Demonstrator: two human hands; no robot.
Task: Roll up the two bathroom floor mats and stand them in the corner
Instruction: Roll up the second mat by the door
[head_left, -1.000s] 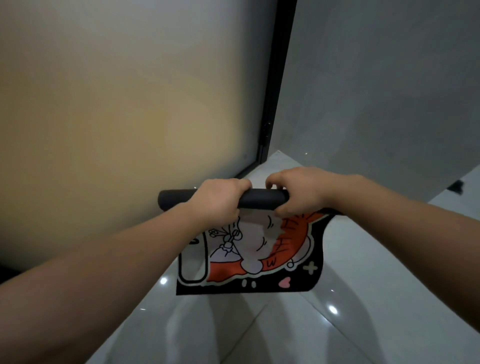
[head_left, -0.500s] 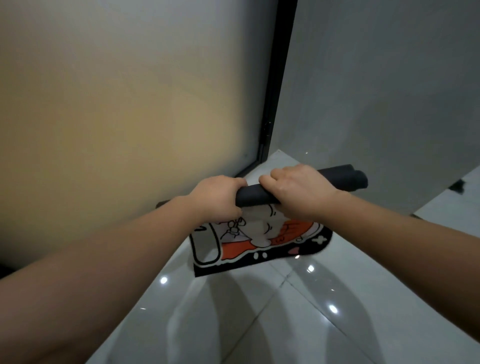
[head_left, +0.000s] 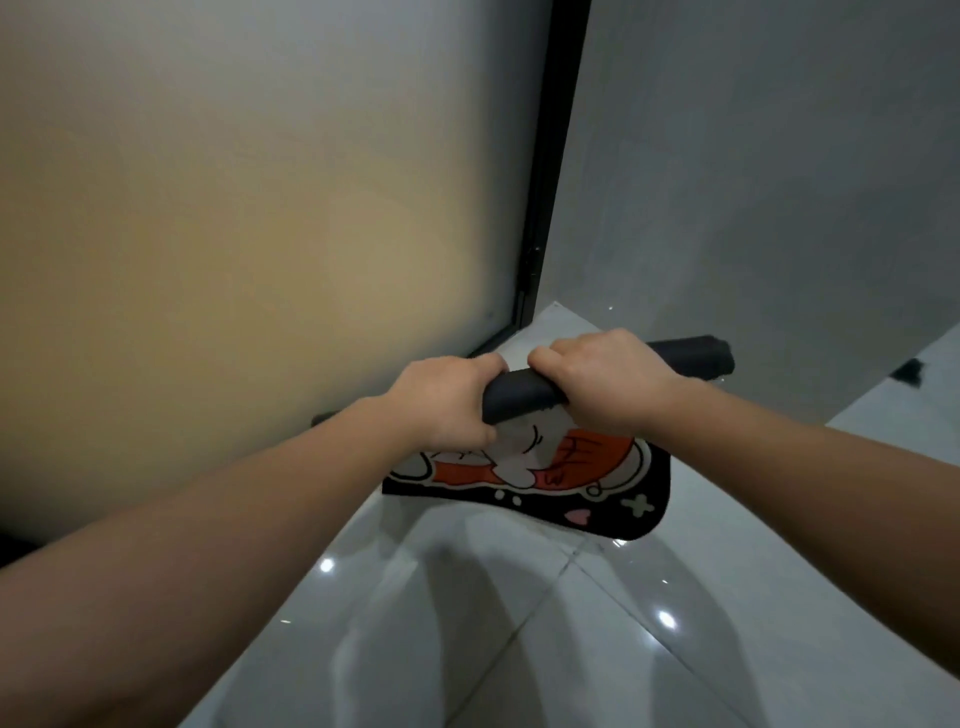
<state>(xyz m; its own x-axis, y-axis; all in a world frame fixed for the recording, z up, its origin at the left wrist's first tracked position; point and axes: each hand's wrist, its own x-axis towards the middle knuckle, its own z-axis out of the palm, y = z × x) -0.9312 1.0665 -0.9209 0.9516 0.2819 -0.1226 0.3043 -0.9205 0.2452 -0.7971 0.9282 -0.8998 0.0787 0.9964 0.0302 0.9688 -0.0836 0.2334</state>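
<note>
Bare forearms (head_left: 270, 509), left hand (head_left: 447, 405), right hand (head_left: 608, 379)

The mat (head_left: 519, 396) has a smooth, matt black backing and a cloth-like printed face. At six o'clock the floor (head_left: 519, 654) is glossy tile with bright glints; the panel (head_left: 234, 208) at ten o'clock looks frosted, the wall (head_left: 779, 182) at two matt grey.

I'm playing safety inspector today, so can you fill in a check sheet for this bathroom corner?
Surface: glossy pale floor tiles, lights reflected.
Job's things: one mat, partly rolled, rolled part held in the air, cartoon flap hanging loose; second mat not seen.
Clutter: small dark object on floor at right, too blurred to name.
Grippers: left hand and right hand both grip the mat.
Cables: nothing seen.
Surroundings: frosted panel with black frame, grey wall, meeting at a corner.
</note>
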